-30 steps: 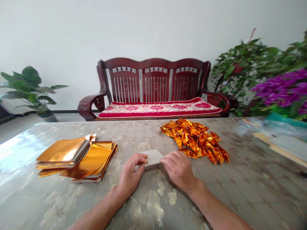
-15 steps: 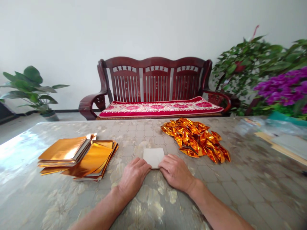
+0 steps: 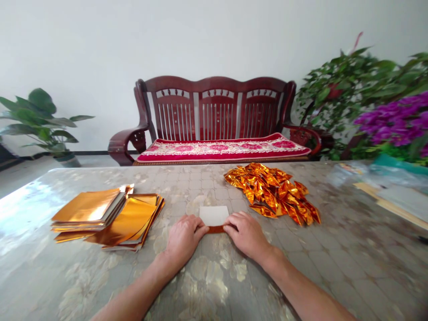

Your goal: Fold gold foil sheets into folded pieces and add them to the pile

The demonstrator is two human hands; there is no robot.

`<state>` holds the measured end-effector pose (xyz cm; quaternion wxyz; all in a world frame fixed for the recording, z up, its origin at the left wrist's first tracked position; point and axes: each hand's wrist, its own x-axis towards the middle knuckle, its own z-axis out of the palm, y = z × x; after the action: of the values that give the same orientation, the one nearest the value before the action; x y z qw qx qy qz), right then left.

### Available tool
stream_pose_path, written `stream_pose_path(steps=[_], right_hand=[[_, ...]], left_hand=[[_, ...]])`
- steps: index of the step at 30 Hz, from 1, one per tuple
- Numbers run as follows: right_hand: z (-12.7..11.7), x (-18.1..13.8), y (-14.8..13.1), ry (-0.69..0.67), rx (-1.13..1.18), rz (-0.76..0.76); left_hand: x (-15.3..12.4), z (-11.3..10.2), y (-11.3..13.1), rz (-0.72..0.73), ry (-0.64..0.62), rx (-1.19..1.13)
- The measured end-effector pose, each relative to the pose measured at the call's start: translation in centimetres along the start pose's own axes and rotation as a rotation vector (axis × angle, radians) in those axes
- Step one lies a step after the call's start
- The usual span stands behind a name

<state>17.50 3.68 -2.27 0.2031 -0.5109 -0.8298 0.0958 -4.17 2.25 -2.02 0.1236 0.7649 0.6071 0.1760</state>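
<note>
A small paper sheet, white side up, lies flat on the marbled table in front of me. Its near edge is turned over into a narrow strip that shows the orange-gold foil side. My left hand pinches the left end of that strip with its fingers closed. My right hand presses on the right end in the same way. A stack of flat gold foil sheets lies to the left. A heap of folded gold foil pieces lies to the right, beyond my right hand.
A dark wooden bench with a red cushion stands behind the table. Potted plants stand at the far left and far right. Clear bags and flat packets lie at the table's right edge.
The sheet was held tilted between both hands; now it lies flat. Its near edge has been folded over, showing a gold strip, and both hands have closed in on that edge.
</note>
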Motion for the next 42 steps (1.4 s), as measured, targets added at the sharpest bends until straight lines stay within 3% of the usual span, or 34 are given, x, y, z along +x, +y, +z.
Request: stream_pose_path(steps=[7, 33, 39, 42], right_hand=[[0.15, 0.25, -0.41, 0.017, -0.02, 0.124], [0.04, 0.4, -0.66, -0.02, -0.093, 0.063], [0.24, 0.2, -0.39, 0.03, -0.134, 0.056], [0.21, 0.18, -0.29, 0.058, -0.144, 0.067]], left_hand=[[0.52, -0.29, 0.14, -0.019, -0.006, 0.096], [0.61, -0.75, 0.7, -0.074, -0.022, 0.199], [0.1, -0.43, 0.79, 0.097, 0.096, 0.218], [-0.2, -0.22, 1.03, 0.284, 0.023, 0.161]])
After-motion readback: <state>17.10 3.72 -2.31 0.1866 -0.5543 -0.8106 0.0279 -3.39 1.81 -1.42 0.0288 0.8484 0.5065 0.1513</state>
